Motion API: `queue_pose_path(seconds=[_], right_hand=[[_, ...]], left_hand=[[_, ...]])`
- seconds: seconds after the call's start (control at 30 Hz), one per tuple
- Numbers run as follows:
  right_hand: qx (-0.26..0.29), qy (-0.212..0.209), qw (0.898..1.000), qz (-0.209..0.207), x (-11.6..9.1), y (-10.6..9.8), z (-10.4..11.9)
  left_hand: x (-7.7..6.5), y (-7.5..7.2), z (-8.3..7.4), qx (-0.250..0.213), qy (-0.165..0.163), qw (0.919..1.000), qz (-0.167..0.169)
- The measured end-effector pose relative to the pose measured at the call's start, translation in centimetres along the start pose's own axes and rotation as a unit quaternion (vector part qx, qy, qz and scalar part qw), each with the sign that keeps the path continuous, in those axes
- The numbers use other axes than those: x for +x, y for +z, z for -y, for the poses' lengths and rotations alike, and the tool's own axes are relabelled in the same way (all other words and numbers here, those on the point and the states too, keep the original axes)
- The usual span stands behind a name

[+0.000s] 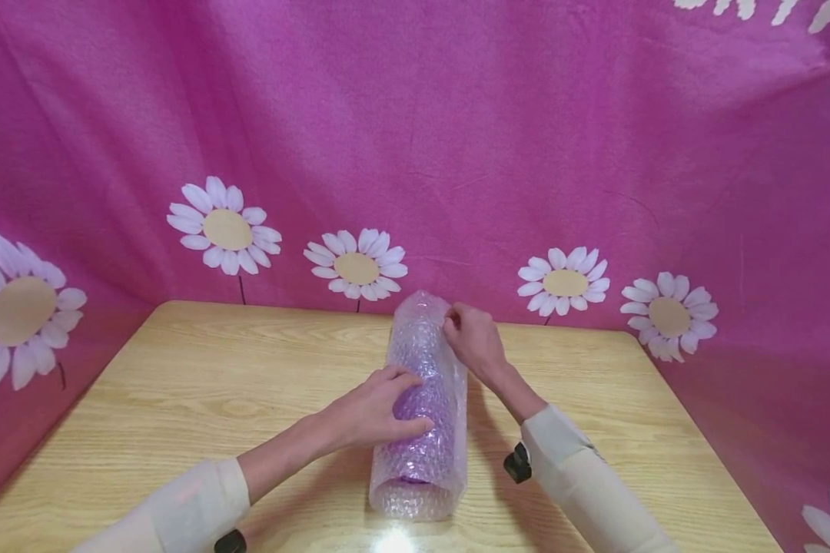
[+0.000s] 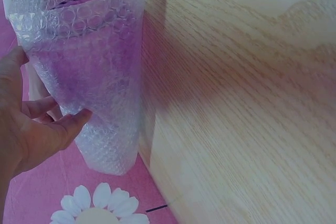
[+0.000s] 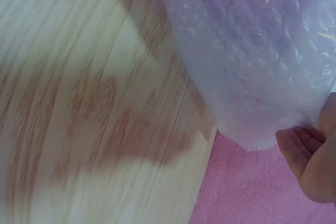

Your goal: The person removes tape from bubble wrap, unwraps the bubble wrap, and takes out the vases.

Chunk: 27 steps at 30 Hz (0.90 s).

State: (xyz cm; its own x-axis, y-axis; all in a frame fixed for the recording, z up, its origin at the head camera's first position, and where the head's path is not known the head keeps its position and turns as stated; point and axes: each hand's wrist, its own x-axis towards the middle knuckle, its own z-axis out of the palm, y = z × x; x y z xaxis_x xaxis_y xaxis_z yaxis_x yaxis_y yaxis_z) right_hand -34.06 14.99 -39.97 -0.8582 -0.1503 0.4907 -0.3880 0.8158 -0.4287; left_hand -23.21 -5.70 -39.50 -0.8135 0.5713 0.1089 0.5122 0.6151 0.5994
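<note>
A sheet of clear bubble wrap [image 1: 422,346] is rolled lengthwise around a purple object [image 1: 437,442], lying on the wooden table in the head view. The near end of the roll is an open tube. A curved dark edge of the purple object shows through it in the left wrist view; the plastic blurs its kind. My left hand [image 1: 373,408] rests on the roll's left side and top, thumb and fingers spread apart. At the far right, my right hand [image 1: 476,339] pinches the wrap's edge near its far end, fingers curled in.
The wooden table [image 1: 249,361] ends at a pink cloth backdrop [image 1: 456,153] printed with white daisies, which also hangs along both sides. Far end of the roll reaches the table's back edge. A dark wrist camera [image 1: 518,463] sits on the right sleeve.
</note>
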Motion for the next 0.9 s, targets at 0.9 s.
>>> queue_pose_path(seconds=[0.9], right_hand=[[0.005, 0.023, 1.0, 0.0, -2.0, -1.2, -3.3]], left_hand=[[0.0, -0.1, 0.0, 0.002, -0.001, 1.0, 0.002]])
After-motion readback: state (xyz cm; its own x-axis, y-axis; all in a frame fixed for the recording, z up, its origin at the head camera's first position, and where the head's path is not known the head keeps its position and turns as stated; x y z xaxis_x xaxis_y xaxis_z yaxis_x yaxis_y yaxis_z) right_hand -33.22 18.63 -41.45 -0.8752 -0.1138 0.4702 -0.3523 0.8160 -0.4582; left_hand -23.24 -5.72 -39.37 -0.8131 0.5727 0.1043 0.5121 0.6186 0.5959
